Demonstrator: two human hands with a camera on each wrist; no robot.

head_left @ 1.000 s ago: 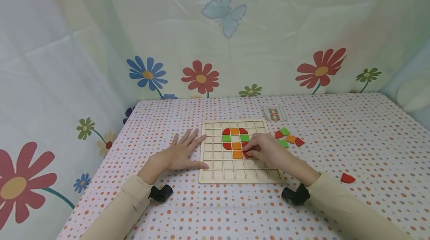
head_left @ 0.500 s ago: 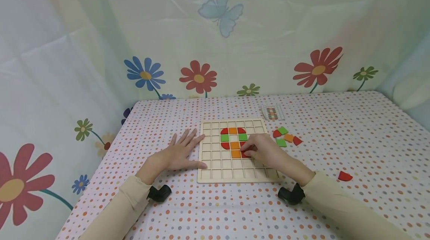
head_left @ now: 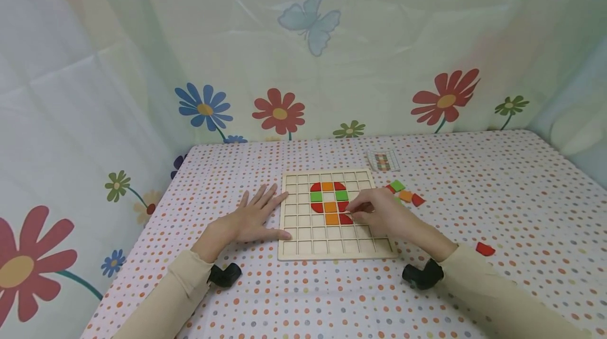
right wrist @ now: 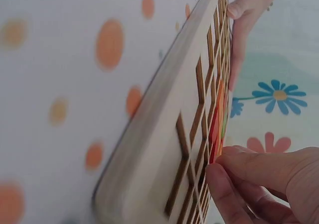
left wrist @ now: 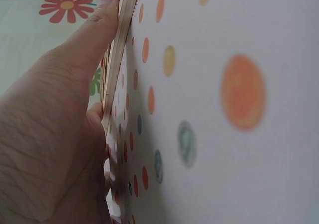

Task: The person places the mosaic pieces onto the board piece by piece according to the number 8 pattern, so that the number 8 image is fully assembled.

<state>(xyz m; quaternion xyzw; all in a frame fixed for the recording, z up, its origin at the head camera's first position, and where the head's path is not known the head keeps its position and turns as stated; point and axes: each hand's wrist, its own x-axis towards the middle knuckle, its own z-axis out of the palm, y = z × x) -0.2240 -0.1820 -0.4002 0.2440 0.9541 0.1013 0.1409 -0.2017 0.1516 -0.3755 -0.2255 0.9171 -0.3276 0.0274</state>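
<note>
A square wooden grid board (head_left: 303, 247) lies on the table with red, orange and green tiles set in its cells. My left hand (head_left: 253, 220) lies with fingers spread at the board's left edge, its thumb and a fingertip touching the rim. Over the right part of the board, my right hand (head_left: 381, 212) has thumb and index finger together at a red tile (head_left: 345, 219) with a rounded side, beside an orange square tile (head_left: 332, 219). In the right wrist view those fingertips meet at the edge of the red tile (right wrist: 214, 137). Part of the board is hidden beneath that hand.
Loose tiles lie right of the board: a green one (head_left: 397, 185), an orange one (head_left: 405, 196) and a red one (head_left: 418, 200), others partly hidden. A further red tile (head_left: 485, 249) lies farther right. Behind the board is a small pattern card (head_left: 383, 161).
My right hand has shifted slightly right, so more of the red tile in its cell shows. My left hand stays at the board's edge. The head view has moved a little.
</note>
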